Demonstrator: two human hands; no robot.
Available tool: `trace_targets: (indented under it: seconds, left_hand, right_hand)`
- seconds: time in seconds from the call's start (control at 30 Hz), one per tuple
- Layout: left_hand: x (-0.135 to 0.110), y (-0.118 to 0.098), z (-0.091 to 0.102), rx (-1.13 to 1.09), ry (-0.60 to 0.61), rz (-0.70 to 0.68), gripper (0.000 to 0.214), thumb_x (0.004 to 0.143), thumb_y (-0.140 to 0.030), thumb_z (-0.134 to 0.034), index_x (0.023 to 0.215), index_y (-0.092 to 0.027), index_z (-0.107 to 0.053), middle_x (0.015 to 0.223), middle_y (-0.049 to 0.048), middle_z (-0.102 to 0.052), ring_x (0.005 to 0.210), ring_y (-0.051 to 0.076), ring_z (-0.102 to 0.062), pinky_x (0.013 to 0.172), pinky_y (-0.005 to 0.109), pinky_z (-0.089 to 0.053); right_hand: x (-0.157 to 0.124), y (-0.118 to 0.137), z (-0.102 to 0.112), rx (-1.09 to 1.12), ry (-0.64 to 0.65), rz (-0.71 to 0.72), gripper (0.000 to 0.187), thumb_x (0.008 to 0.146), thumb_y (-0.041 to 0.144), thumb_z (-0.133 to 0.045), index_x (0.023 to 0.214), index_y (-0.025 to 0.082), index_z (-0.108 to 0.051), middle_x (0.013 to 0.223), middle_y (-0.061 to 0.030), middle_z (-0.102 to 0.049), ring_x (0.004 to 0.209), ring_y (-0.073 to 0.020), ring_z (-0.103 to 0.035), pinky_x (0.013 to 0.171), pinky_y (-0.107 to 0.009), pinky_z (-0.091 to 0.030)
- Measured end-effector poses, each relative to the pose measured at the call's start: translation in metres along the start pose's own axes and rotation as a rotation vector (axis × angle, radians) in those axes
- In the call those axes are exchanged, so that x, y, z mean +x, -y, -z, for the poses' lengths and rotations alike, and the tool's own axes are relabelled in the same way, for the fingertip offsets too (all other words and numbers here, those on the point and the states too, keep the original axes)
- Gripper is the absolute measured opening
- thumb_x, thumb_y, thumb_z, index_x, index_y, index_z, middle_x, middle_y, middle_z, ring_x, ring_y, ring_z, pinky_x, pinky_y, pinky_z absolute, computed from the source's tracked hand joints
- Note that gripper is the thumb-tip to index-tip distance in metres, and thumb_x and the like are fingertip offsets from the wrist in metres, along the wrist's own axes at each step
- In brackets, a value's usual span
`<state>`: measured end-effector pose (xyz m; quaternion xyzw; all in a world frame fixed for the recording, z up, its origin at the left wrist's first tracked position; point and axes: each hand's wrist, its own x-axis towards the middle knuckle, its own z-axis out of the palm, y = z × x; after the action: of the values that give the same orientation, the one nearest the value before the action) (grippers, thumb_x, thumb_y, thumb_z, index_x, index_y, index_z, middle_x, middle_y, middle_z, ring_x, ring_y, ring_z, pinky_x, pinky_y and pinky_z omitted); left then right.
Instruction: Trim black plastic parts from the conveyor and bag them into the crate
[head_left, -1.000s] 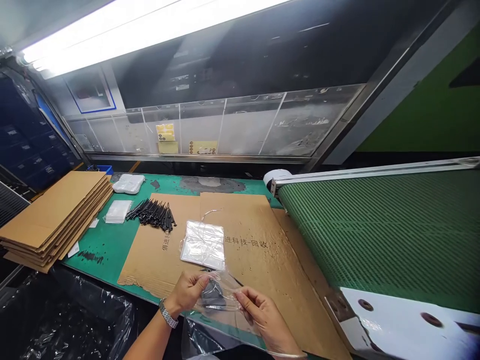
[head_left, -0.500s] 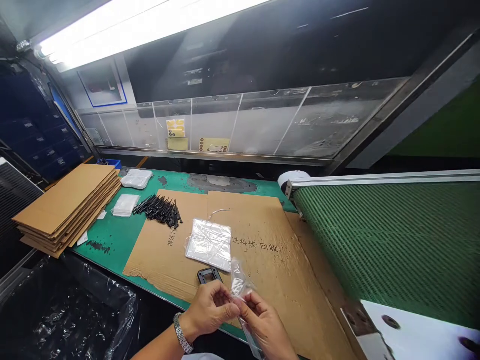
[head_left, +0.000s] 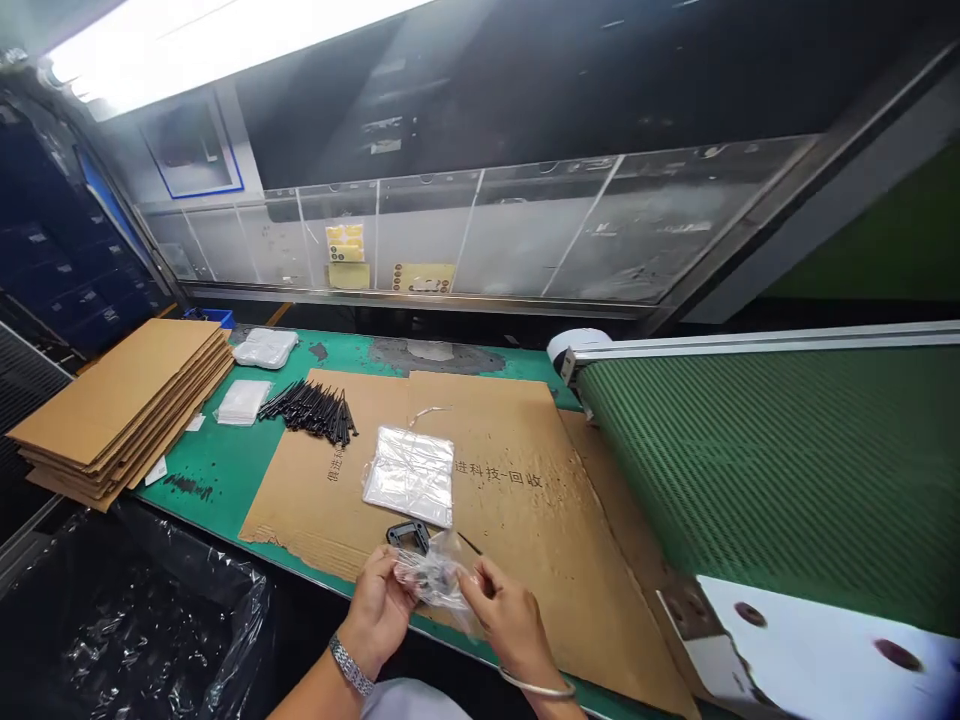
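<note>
A crumpled clear plastic bag (head_left: 439, 578) is stretched between my two hands over the front edge of the cardboard. My left hand (head_left: 381, 608) has its fingers closed on the bag's left side. On the right side, my right hand (head_left: 511, 612) grips the bag between thumb and fingers. A thin black rod (head_left: 469, 543) shows just beyond my right fingers; whether it is held or lies on the cardboard I cannot tell. Just past my left fingertips lies a black frame-shaped part (head_left: 407, 535), partly covered by the bag. Behind it is a stack of clear plastic bags (head_left: 411, 470).
A flattened cardboard sheet (head_left: 525, 540) covers part of the green table (head_left: 247, 470). Several black rods (head_left: 311, 412) lie piled at its left. Cardboard sheets (head_left: 124, 390) are stacked at far left, above a black bin liner (head_left: 142, 620). A green conveyor belt (head_left: 780, 450) runs along the right.
My hands have moved apart, spreading the bag between them, and a thin black rod now shows by my right fingers. The whole view has shifted slightly.
</note>
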<state>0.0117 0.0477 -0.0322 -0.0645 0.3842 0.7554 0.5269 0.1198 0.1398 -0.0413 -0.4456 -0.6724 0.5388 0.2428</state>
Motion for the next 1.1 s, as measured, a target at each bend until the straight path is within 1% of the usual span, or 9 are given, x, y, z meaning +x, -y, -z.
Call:
trace_targets:
  seconds: [0.17,0.33,0.43,0.5,0.57,0.63,0.8,0.93,1.1]
  left_hand:
    - [-0.003,0.002,0.002,0.248,0.043,-0.173,0.035,0.058,-0.025,-0.07,0.077,-0.019,-0.041,0.062,-0.0055,-0.052,0.054,0.008,-0.048,0.054,0.021,-0.037]
    - [0.015,0.008,0.012,0.615,-0.226,-0.397,0.032,0.071,-0.046,-0.054,0.085,-0.019,-0.045,0.057,-0.0058,-0.047,0.049,0.01,-0.047,0.049,0.023,-0.038]
    - [0.022,0.011,0.026,1.019,-0.238,-0.707,0.04,0.072,-0.038,-0.056,0.106,-0.018,-0.05,0.077,0.0023,-0.057,0.068,0.016,-0.054,0.064,0.03,-0.043]
    - [0.023,0.01,0.037,1.319,-0.079,-0.955,0.036,0.075,-0.029,-0.053,0.109,-0.019,-0.054,0.086,0.0057,-0.061,0.078,0.018,-0.055,0.072,0.032,-0.043]
    - [0.026,0.006,0.046,1.452,0.118,-1.029,0.032,0.079,-0.021,-0.043,0.108,-0.02,-0.057,0.083,0.0055,-0.065,0.075,0.016,-0.057,0.07,0.029,-0.044]
    - [0.032,0.0,0.053,1.515,0.088,-0.949,0.036,0.078,-0.014,-0.036,0.106,-0.019,-0.06,0.085,0.0061,-0.068,0.073,0.015,-0.06,0.067,0.025,-0.045]
    - [0.049,-0.021,0.065,1.625,-0.541,-0.586,0.035,0.079,-0.018,-0.036,0.103,-0.016,-0.062,0.087,0.0102,-0.07,0.074,0.02,-0.063,0.061,0.027,-0.044]
    - [0.053,-0.026,0.07,1.707,-0.566,-0.463,0.033,0.08,-0.022,-0.04,0.103,-0.014,-0.062,0.085,0.0134,-0.07,0.073,0.024,-0.063,0.061,0.029,-0.042]
    - [0.053,-0.023,0.071,1.786,-0.53,-0.339,0.035,0.081,-0.024,-0.039,0.105,-0.013,-0.061,0.09,0.017,-0.068,0.08,0.027,-0.063,0.065,0.031,-0.041]
  right_hand:
    - [0.012,0.003,-0.005,0.377,-0.025,-0.164,0.048,0.055,0.064,-0.058,0.06,0.022,-0.035,0.046,0.006,-0.039,0.041,-0.0095,-0.037,0.041,-0.021,-0.034]
    - [0.009,0.006,-0.026,0.544,-0.032,-0.143,0.048,0.06,0.065,-0.055,0.066,0.022,-0.035,0.045,0.0083,-0.035,0.037,-0.0071,-0.029,0.037,-0.019,-0.025]
    - [-0.001,0.009,-0.036,0.293,0.021,0.068,0.035,0.071,0.052,-0.053,0.063,0.019,-0.044,0.046,0.0054,-0.039,0.042,-0.0083,-0.034,0.042,-0.02,-0.025]
    - [-0.007,0.009,-0.038,0.018,0.103,0.329,0.026,0.08,0.039,-0.046,0.064,0.018,-0.049,0.051,0.0025,-0.046,0.047,-0.01,-0.04,0.047,-0.021,-0.028]
    - [-0.009,0.005,-0.037,-0.182,0.13,0.526,0.025,0.084,0.031,-0.041,0.066,0.018,-0.052,0.057,0.0,-0.053,0.052,-0.0114,-0.046,0.051,-0.022,-0.031]
    - [-0.006,-0.006,-0.033,-0.282,0.063,0.556,0.026,0.086,0.028,-0.038,0.069,0.018,-0.054,0.061,-0.0015,-0.055,0.055,-0.0124,-0.05,0.054,-0.022,-0.034]
    - [0.009,-0.051,-0.03,-0.275,-0.15,0.184,0.018,0.076,0.031,-0.051,0.086,0.017,-0.056,0.086,-0.0084,-0.057,0.081,-0.0211,-0.053,0.072,-0.03,-0.04]
    - [0.011,-0.076,-0.038,-0.07,0.028,-0.022,0.018,0.062,0.03,-0.063,0.073,0.018,-0.055,0.081,-0.007,-0.054,0.086,-0.0247,-0.05,0.078,-0.037,-0.038]
    - [0.001,-0.081,-0.026,0.141,0.251,-0.081,0.037,0.069,0.055,-0.052,0.071,0.018,-0.048,0.058,0.0042,-0.045,0.043,-0.0076,-0.039,0.042,-0.021,-0.035]
